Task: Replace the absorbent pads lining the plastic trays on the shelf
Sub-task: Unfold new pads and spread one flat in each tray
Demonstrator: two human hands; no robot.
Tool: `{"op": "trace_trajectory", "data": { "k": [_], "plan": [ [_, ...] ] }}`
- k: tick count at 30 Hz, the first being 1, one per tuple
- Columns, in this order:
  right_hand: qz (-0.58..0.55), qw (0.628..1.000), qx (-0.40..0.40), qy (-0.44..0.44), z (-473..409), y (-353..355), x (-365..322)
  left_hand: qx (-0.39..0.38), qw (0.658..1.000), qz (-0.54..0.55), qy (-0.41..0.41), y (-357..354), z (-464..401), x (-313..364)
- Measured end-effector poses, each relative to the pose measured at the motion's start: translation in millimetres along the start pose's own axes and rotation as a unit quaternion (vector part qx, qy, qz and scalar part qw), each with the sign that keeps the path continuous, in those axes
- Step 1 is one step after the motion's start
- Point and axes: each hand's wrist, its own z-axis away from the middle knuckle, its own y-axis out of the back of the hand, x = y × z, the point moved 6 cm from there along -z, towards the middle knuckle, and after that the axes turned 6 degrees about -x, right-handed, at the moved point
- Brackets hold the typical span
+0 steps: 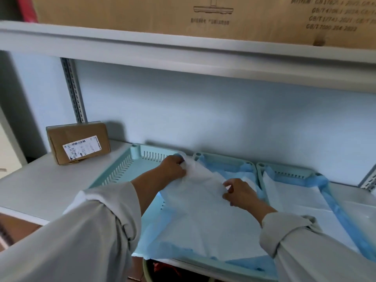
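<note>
I am leaning over the shelf (30, 186) with both sleeves (97, 226) pushed back. Nearest me, a white absorbent pad (203, 216) with a blue backing is lying over the left tray (130, 161), and its near edge is hanging past the front lip of the shelf. My left hand (173, 166) is gripping the pad's far corner, bunching it against the tray's back right corner. My right hand (239, 192) is pinching the pad's right edge between thumb and fingers, so both hands are closed on the same pad, a little apart from each other.

The left tray is pale green plastic with slotted walls, and its left side is showing bare. Just beside it, the middle tray (225, 160) is holding a crumpled blue-backed pad. The right tray (289, 171) is lined with a flatter white pad (295, 196) whose blue border is folding up over the rim.

Farther back on the left, a small cardboard parcel (78, 142) is leaning against the wall, wearing a white barcode label (82, 148) too small for me to read. On the upper shelf, a large carton (162, 15) is showing printed lines beginning "GB/T"; the rest is blurred.
</note>
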Motion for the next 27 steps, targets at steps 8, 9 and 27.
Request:
{"op": "trace_trajectory", "data": {
  "k": [8, 9, 27],
  "plan": [
    [-0.137, 0.989, 0.053, -0.008, 13, 7, 9, 0.076, 0.918, -0.389, 0.017, 16, -1, 22],
    [-0.167, 0.985, 0.046, 0.002, 13, 9, 11, 0.051, 0.93, -0.363, 0.024, 15, -3, 23],
    [-0.104, 0.894, 0.41, 0.148, 46, 85, -16, 0.194, 0.938, 0.228, -0.172, 23, 7, 66]
  ]
}}
